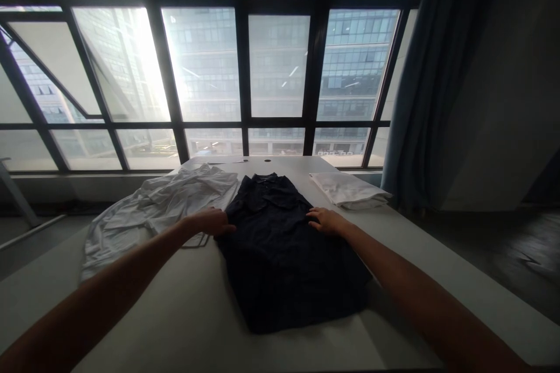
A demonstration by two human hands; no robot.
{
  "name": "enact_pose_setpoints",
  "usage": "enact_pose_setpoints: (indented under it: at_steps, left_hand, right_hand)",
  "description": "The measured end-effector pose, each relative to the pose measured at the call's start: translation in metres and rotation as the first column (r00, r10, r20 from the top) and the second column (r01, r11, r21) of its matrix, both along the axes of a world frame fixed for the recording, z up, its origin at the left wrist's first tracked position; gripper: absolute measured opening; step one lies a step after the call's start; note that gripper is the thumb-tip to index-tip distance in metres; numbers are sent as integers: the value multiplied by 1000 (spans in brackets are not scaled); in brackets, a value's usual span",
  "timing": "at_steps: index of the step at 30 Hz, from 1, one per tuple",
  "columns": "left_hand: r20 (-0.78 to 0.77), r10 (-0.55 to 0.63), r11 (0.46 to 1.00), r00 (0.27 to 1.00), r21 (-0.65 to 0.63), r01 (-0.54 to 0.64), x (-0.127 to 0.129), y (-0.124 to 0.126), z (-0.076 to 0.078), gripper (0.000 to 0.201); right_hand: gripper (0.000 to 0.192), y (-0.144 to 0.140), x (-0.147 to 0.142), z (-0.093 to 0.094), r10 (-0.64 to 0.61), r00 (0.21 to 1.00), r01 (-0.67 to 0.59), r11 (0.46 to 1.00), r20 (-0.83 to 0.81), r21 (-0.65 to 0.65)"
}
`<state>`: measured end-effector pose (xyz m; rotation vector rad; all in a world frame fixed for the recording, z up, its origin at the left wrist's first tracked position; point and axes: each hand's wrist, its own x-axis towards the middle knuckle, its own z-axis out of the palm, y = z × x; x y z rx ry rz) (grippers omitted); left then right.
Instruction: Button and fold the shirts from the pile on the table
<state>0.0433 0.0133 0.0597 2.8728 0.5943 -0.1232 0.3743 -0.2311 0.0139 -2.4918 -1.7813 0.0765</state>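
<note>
A dark navy shirt [284,262] lies on the white table in front of me, its sleeves out of sight and its collar toward the window. My left hand [213,222] is closed on the shirt's left edge, the thumb on top and the other fingers partly hidden. On the right edge rests my right hand [327,221], its fingers apart and touching the cloth. The shirt's hem, nearest me, spreads wider than the collar end.
Left of the shirt, a rumpled white garment [175,198] reaches over the table edge. Folded white cloth [350,189] lies at the right on the table [175,315]. Windows [280,70] rise behind, and a dark blue curtain [437,81] hangs at the right.
</note>
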Motion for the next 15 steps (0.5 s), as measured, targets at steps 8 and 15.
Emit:
enact_pose_setpoints:
  at_steps: [8,15]
  left_hand:
    - [165,-114,979,980,-151,139,-15,-31,-8,37]
    - [101,-220,972,970,-59,227,-70,-46,-14,61]
  right_hand:
    - [44,-40,-8,9,21,996,-20,1000,-86,6]
    - [41,-78,-4,-2,40,977,-10,990,-210,142]
